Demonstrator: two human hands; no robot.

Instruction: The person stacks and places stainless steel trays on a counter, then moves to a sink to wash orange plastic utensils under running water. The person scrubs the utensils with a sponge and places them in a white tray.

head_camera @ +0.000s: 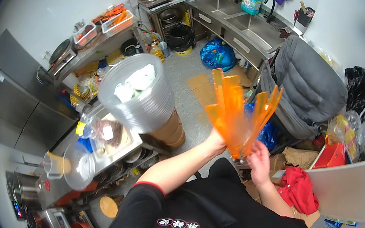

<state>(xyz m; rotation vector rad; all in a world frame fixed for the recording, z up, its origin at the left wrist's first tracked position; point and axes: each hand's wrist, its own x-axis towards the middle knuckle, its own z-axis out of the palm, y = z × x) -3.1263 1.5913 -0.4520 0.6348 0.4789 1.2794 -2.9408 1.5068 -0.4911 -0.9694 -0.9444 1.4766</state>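
Observation:
In front of my black-clad torso is a fanned bunch of orange, see-through plastic strips (234,106), possibly tongs; blur hides the detail. My left hand (217,142) grips its left side, the fingers mostly hidden behind the strips. My right hand (259,162) is closed around the lower right end, where the strips come together. Left of the bunch rises a tall stack of clear round plastic tubs (143,109), with a crumpled white-green item (136,82) in the top one. A brown, drum-like base (167,133) shows under the stack.
A padded grey chair (311,85) stands at right, near an open white bin (355,173) of packaging. Stainless sinks (247,28) line the back right. A blue rubbish bag (218,54) and flat cardboard (199,85) lie on the floor. Metal worktable (137,139) at left; round wooden stool (109,207) below.

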